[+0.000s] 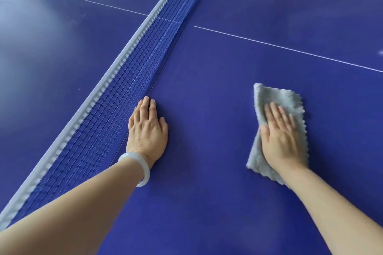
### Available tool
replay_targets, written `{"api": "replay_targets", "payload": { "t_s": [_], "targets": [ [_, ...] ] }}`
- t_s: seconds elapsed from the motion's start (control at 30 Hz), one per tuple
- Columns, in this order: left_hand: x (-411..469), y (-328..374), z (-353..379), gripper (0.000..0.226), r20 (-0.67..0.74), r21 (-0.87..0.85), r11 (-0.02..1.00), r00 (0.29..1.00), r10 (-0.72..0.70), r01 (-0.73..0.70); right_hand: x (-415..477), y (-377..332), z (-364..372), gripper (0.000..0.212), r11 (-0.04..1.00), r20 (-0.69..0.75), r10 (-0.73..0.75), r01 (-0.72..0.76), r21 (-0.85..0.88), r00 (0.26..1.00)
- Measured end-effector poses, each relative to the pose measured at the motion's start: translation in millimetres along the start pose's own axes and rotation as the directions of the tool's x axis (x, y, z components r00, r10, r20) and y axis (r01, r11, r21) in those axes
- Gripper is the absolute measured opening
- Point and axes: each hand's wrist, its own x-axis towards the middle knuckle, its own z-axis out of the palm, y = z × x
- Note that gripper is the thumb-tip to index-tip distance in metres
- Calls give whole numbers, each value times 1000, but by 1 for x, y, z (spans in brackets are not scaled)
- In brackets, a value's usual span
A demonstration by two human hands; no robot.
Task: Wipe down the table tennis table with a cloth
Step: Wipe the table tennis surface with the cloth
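Grey cloth (277,99) flat on blue worktop (207,89), right hand (281,136) pressing it with fingers straight, left hand (147,128) flat on worktop beside net (116,97), pale bangle (137,168) on left wrist

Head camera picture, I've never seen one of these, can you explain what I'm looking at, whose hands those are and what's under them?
There is no machine here. The single picture comes from a camera worn on a person's head, looking forward and down at their own bare hands. The blue surface is a table tennis table, with its net running diagonally at the left and a thin white line across it. The left hand, with a pale bracelet on the wrist, lies flat on the table beside the net. The right hand presses flat on a grey cloth; its fingers are straight, not curled round it.
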Motion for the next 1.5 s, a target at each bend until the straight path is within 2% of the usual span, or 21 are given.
{"api": "replay_targets", "payload": {
  "t_s": [0.1, 0.2, 0.27, 0.4, 0.47, 0.53, 0.67, 0.73, 0.8, 0.87, 0.93, 0.97, 1.03, 1.1, 1.17, 1.2, 1.23, 1.3, 1.37, 1.43, 1.5],
  "targets": [
    [-3, 3, 0, 58, 35, 72, 997, 999, 31, -33, 1, 30, -6, 58, 975, -27, 218, -219, -44, 976],
    [-4, 10, -5, 55, 89, 204, 972, 991, 101, -117, 3, 23, -7, 60, 976, -6, 210, -210, -54, 978],
    [-7, 23, -11, 54, 85, 256, 930, 964, 252, -265, 3, 24, -7, 61, 979, 27, 194, -191, -75, 981],
    [-24, 94, 2, 55, 46, 130, 836, 846, 531, -533, 3, 28, -9, 61, 984, 51, 172, -169, -64, 984],
    [-32, 126, 19, 58, 102, 109, 858, 864, 493, -502, 1, 28, -11, 61, 996, 51, 81, -79, -52, 995],
    [-41, 140, 37, 61, 149, 125, 892, 897, 417, -435, -7, 30, -14, 59, 991, 61, -122, 126, -54, 991],
    [-45, 138, 49, 59, 86, 59, 919, 919, 385, -390, -32, 49, -10, 61, 810, 145, -572, 583, -55, 808],
    [-43, 137, 47, 59, 80, 41, 920, 919, 386, -390, -16, 77, -13, 59, 769, 170, -627, 639, -16, 760],
    [-43, 139, 45, 60, 103, 42, 925, 922, 373, -379, 17, 105, -16, 58, 890, 96, -449, 454, -37, 888],
    [-45, 139, 42, 61, 112, 24, 928, 924, 366, -371, 61, 123, -22, 58, 1000, 19, -1, 1, -2, 1000],
    [-44, 139, 41, 61, 111, -7, 930, 924, 365, -367, 92, 110, -26, 58, 921, 25, 388, -389, 29, 921],
    [-44, 139, 40, 60, 110, -18, 932, 926, 362, -362, 98, 92, -24, 60, 887, 30, 459, -460, 34, 888],
    [-44, 140, 39, 59, 100, -21, 931, 926, 364, -364, 91, 46, -12, 63, 943, 24, 331, -332, 23, 943],
    [-45, 141, 37, 58, 99, -1, 926, 921, 376, -378, 61, 6, 3, 64, 998, 44, -58, 58, 6, 997],
    [-45, 141, 36, 57, 100, 6, 927, 923, 372, -374, 54, 8, 1, 64, 924, 126, -382, 381, 32, 915],
    [-45, 140, 37, 57, 101, 6, 929, 924, 368, -370, 67, 25, -5, 62, 899, 113, -438, 436, 37, 892],
    [-45, 140, 38, 57, 106, 7, 930, 925, 365, -368, 84, 45, -8, 60, 921, 81, -390, 390, 19, 917],
    [-45, 140, 39, 59, 105, 5, 935, 930, 352, -355, 117, 88, -18, 57, 999, 8, -46, 46, -18, 999],
    [-45, 141, 40, 61, 99, 3, 938, 933, 346, -348, 137, 106, -23, 59, 961, -13, 275, -275, -24, 961],
    [-45, 141, 39, 64, 110, 15, 936, 931, 347, -351, 151, 82, -18, 60, 951, -28, 307, -308, -29, 951],
    [-45, 141, 39, 65, 113, 26, 936, 932, 345, -350, 167, 43, -14, 61, 992, 26, 127, -127, -13, 991]
  ]
}}
